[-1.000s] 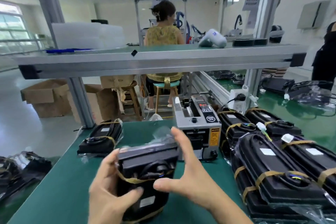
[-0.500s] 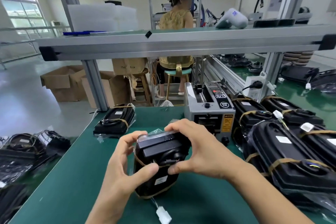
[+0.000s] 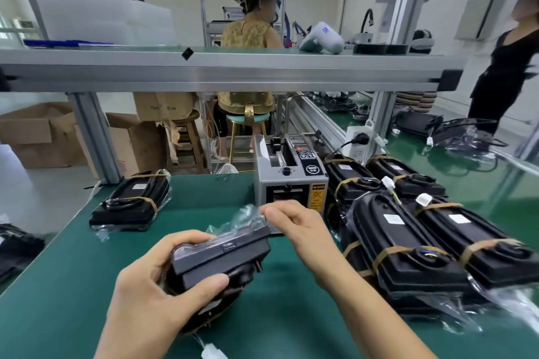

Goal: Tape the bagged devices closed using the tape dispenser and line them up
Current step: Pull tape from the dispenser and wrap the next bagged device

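With several taped devices (image 3: 408, 245) lined up at right, the left hand (image 3: 163, 285) grips the bagged device (image 3: 221, 259) on the bench while the right hand (image 3: 294, 227) pinches, seemingly, its loose bag top, just before the tape dispenser (image 3: 288, 175).

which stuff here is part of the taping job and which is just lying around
Job: bagged device in left hand; right hand pinching its bag; tape dispenser; taped devices.

Lying about: cardboard boxes; power strip; white tool on shelf.
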The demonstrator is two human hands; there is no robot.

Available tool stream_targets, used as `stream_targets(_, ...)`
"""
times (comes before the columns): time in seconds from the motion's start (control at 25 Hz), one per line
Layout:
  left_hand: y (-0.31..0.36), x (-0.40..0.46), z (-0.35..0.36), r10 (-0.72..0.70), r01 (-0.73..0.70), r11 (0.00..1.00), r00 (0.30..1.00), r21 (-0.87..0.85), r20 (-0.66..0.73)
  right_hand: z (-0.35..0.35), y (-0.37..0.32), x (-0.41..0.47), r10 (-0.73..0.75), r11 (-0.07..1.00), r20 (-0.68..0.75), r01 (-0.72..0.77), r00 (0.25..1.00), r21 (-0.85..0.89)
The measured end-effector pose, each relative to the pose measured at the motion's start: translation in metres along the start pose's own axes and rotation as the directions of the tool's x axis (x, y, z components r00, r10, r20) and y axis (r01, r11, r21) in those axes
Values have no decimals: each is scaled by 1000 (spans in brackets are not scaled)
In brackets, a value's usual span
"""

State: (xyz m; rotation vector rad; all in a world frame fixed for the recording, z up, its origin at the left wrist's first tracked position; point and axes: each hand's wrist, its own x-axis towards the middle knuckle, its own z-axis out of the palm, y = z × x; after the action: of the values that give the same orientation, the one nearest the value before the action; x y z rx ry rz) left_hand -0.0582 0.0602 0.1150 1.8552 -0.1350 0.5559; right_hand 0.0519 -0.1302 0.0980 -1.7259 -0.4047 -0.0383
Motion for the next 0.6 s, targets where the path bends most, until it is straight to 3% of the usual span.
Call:
stream_targets(0.12,-4,-5,9,47,-34,988,995,150,-87,-7,23,14,214,966,-358,-250,909,-58)
stream_targets(0.24,-10,-3,17,54,-12,970,984,242,-169,-7,28,37,306,889,-530,-436,791,-138)
stream_targets(0.4,-10,-3,25,56,-5,965,981,264,-186,2,25,52,354,850,-621,-518,699,-99)
stream_targets(0.6,-7,-4,29,73,-21,958,982,285,-175,8,25,52,334,876,-639,-478,692,-60)
